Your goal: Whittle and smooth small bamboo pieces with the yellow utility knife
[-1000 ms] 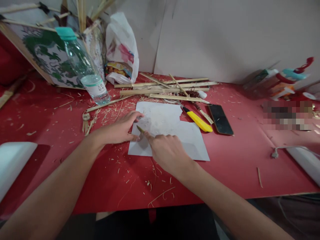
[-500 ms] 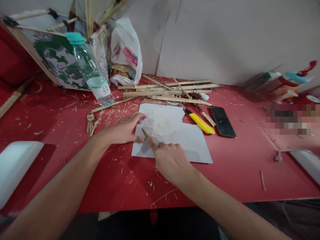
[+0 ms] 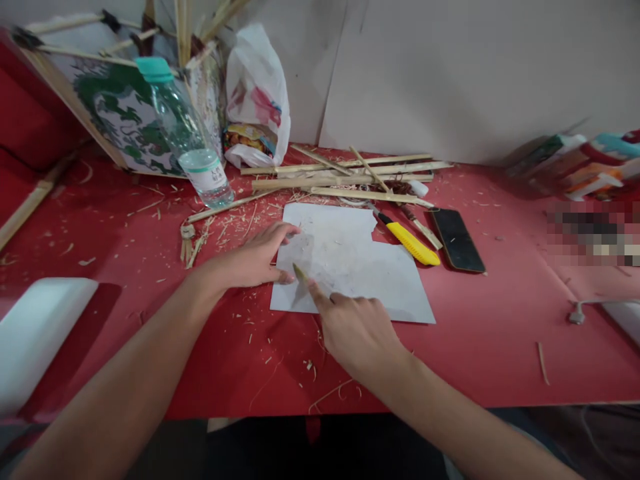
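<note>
A white sheet of paper [image 3: 350, 267], with a notch in its upper right edge, lies on the red tabletop. At its left edge rests my left hand [image 3: 257, 257], thumb and fingers spread apart with nothing between them. My right hand [image 3: 357, 327] is closed around a narrow, pointed, yellowish-brown blade-like piece [image 3: 301, 274]. Its index finger is stretched along the piece, whose tip points away and left over the paper, close to my left thumb. The rest of the piece is hidden under the hand, so its exact kind cannot be told.
Behind the paper lie several bamboo strips [image 3: 340, 181] and a yellow utility knife [image 3: 413, 243]. A phone [image 3: 457, 240] is at right. At back left stand a water bottle [image 3: 200, 160], a plastic bag [image 3: 257, 100] and a dragon-painted frame [image 3: 125, 120]. Shavings litter the table.
The pointed piece in my right hand has come slightly nearer to me across the paper. My left hand keeps its place at the paper's edge. The whole view has shifted a little.
</note>
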Available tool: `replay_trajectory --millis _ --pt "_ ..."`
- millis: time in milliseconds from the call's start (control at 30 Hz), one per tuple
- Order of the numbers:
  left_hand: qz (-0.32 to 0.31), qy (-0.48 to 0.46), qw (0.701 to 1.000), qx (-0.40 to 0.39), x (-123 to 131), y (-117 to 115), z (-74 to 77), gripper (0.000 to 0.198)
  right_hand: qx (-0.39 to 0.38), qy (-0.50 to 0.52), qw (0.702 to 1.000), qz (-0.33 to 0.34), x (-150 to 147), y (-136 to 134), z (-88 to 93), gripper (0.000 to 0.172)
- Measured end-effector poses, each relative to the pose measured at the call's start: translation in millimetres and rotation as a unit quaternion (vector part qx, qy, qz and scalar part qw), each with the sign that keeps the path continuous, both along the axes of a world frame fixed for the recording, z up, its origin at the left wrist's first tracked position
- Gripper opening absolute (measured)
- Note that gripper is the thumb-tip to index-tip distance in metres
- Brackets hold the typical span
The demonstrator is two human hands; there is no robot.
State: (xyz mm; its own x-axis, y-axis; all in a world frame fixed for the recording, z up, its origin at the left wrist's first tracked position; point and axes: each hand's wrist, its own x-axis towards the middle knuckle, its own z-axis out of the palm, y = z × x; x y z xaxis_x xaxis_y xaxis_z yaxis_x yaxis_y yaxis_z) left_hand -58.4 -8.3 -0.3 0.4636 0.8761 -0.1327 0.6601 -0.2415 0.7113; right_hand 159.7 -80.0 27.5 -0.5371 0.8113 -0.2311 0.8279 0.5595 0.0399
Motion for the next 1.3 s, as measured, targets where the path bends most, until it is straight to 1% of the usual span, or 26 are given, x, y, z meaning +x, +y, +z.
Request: replay_trajectory --millis 100,200,267,367,433,533,600,700,767,867,933,1000,1100,1200,1300 --pt "-0.001 -0.002 1.000 0.001 0.5 -0.9 1.3 0.078 0.019 0.017 1.000 0.012 -1.5 4.8 0.1 0.065" --pt "0.004 0.002 1.000 -0.007 -0.6 -0.7 0.4 0.079 -0.007 0.001 1.000 0.025 0.5 1.8 0.1 0.069" --pt "-0.005 0.001 1.000 0.002 -2.0 -0.1 -1.7 0.080 -0.024 -0.008 1.000 0.017 2.8 -1.9 0.2 0.070" --pt "-0.021 -0.005 1.000 0.019 -3.6 1.1 -4.3 0.080 -0.009 0.010 1.000 0.009 3.3 -2.0 0.7 0.066" --pt "-0.021 -0.006 1.000 0.016 -3.6 1.5 -4.5 0.080 0.004 0.023 1.000 0.018 3.0 -1.3 1.3 0.064" --pt "-0.021 -0.002 1.000 0.006 -3.1 1.5 -3.8 0.080 -0.014 0.015 0.999 0.030 4.2 -3.8 2.4 0.064" --pt "-0.029 0.003 0.999 0.016 -3.1 1.6 -3.9 0.080 -0.023 0.005 1.000 0.021 4.0 -3.7 3.4 0.064" --pt "-0.032 0.002 0.999 0.034 -3.3 1.9 -4.5 0.078 -0.002 0.010 1.000 0.005 0.2 1.2 4.3 0.062" --pt "-0.022 -0.004 1.000 0.022 -3.1 1.8 -4.3 0.078 0.007 0.018 1.000 0.014 -1.4 1.8 3.9 0.063" --pt "-0.012 -0.008 1.000 0.003 -2.2 0.9 -3.4 0.080 -0.018 0.006 1.000 0.024 0.9 -4.8 2.9 0.067" --pt "-0.018 -0.004 1.000 0.006 -1.8 0.2 -3.1 0.080 -0.026 0.002 1.000 0.015 2.4 -7.0 3.6 0.068" --pt "-0.024 -0.002 1.000 0.015 -1.6 -0.4 -3.1 0.078 -0.015 0.009 1.000 0.006 1.7 -3.7 5.8 0.064" --pt "-0.023 -0.004 1.000 0.015 -1.5 -0.4 -3.4 0.077 -0.004 0.018 1.000 0.015 0.4 2.2 9.2 0.060" --pt "-0.017 -0.001 1.000 0.010 -1.6 -0.2 -3.6 0.080 -0.024 0.006 0.999 0.023 3.9 -1.2 9.5 0.064" --pt "-0.031 0.000 0.999 0.018 -1.8 -0.6 -3.0 0.080 -0.024 0.001 1.000 0.005 6.2 -2.1 7.8 0.065"
